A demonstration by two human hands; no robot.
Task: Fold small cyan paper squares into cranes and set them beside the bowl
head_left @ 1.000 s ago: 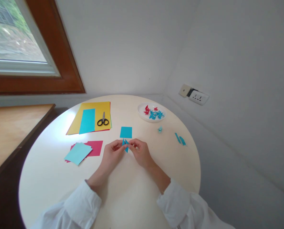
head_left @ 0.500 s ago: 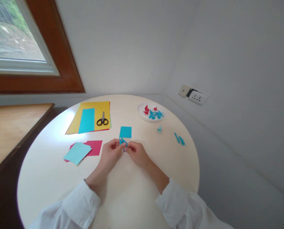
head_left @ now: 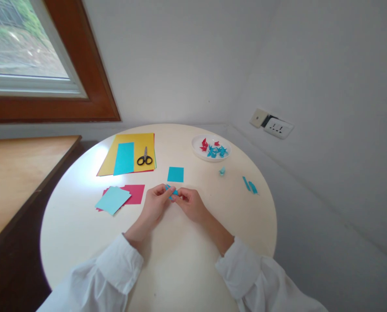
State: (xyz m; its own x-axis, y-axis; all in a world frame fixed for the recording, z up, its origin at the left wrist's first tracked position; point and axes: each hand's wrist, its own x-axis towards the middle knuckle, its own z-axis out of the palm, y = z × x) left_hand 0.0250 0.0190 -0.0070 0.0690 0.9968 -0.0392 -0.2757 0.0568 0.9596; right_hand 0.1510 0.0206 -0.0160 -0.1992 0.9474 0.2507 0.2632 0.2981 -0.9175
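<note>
Between my two hands is a small folded piece of blue paper (head_left: 171,192), partly covered by the fingers. My left hand (head_left: 157,200) pinches its left side between thumb and fingers. On its right side, my right hand (head_left: 190,203) is closed with thumb and fingertips on the paper. Just beyond the fingers a flat blue paper square (head_left: 175,174) lies on the table. To the left of my left hand are a pale blue paper square (head_left: 113,200) and several crimson paper squares (head_left: 136,193) under it.
Black-handled scissors (head_left: 144,157) and a blue paper strip (head_left: 124,158) rest on yellow sheets (head_left: 110,149) at the back left. A white plate (head_left: 195,151) holds red and blue folded pieces. A pale folded piece (head_left: 222,171) and blue scraps (head_left: 250,185) lie rightward on the round table (head_left: 180,268).
The camera view has shifted slightly, so everything on the table appears further right and a little higher. The folded blue paper has turned between my fingers and now lies flatter.
</note>
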